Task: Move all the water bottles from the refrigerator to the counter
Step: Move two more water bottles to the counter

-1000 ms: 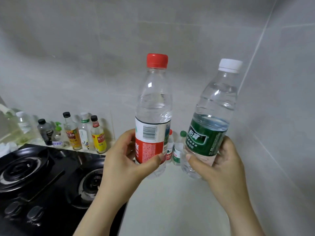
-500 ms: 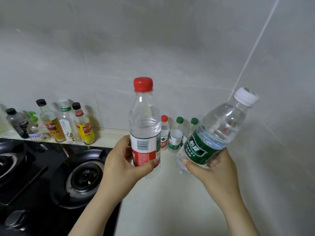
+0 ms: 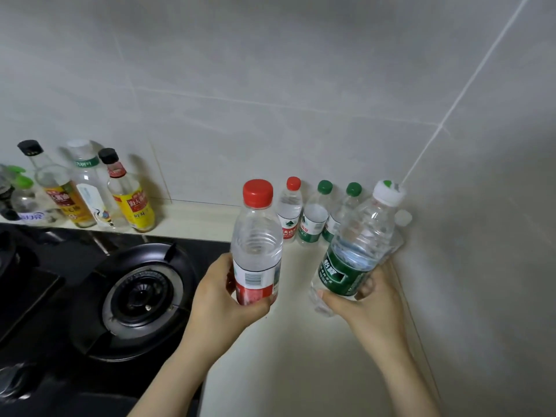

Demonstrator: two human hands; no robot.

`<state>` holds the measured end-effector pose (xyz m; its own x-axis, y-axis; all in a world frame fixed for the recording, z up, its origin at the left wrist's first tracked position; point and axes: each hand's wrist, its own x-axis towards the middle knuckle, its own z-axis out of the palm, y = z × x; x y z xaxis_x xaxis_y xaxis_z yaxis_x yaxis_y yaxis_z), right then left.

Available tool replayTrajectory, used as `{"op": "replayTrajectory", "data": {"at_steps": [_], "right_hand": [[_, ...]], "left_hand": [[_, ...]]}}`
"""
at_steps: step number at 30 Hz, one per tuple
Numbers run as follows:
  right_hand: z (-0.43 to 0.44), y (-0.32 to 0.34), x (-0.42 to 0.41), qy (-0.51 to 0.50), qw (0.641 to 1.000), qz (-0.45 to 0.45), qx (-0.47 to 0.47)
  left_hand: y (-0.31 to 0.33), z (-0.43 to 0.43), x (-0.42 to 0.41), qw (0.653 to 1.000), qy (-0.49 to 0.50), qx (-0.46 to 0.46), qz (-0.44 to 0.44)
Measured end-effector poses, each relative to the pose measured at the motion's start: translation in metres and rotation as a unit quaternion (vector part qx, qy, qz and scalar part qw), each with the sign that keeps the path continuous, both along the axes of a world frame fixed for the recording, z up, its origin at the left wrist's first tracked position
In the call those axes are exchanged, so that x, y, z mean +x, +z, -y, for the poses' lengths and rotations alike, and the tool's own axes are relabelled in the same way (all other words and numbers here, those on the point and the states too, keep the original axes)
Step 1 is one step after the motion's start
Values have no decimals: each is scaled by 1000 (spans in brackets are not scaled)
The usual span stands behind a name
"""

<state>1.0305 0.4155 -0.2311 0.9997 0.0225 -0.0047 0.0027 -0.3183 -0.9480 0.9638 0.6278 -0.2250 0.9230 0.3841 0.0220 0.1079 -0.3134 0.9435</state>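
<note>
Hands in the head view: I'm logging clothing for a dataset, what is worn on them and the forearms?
Nothing. The left hand and right hand are bare: no gloves, rings, watch or bracelet. The left forearm and right forearm are uncovered to the frame's edge, no sleeve in view.

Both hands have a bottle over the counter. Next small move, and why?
Likely lower both onto the bare counter in front of the bottle row at the wall. The left hand grips the red-capped bottle upright; the right hand grips the white-capped bottle tilted, so straighten it first.
</note>
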Motion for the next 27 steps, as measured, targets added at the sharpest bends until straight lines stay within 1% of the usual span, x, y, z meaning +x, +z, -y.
{"op": "replayTrajectory", "data": {"at_steps": [8,14,18,27], "right_hand": [[-5,-39,16,2,997,-66,-35],[-8,-71,32,19,994,-76,-71],[-15,-92,47,24,993,-85,-81],[-31,-130,85,-9,993,-92,-74]], "left_hand": [[-44,-5,18,998,11,-8,-57],[-72,-9,33,995,18,-23,-92],[-87,-11,42,993,22,-17,-112],[-106,-14,62,991,16,-12,-135]]}}
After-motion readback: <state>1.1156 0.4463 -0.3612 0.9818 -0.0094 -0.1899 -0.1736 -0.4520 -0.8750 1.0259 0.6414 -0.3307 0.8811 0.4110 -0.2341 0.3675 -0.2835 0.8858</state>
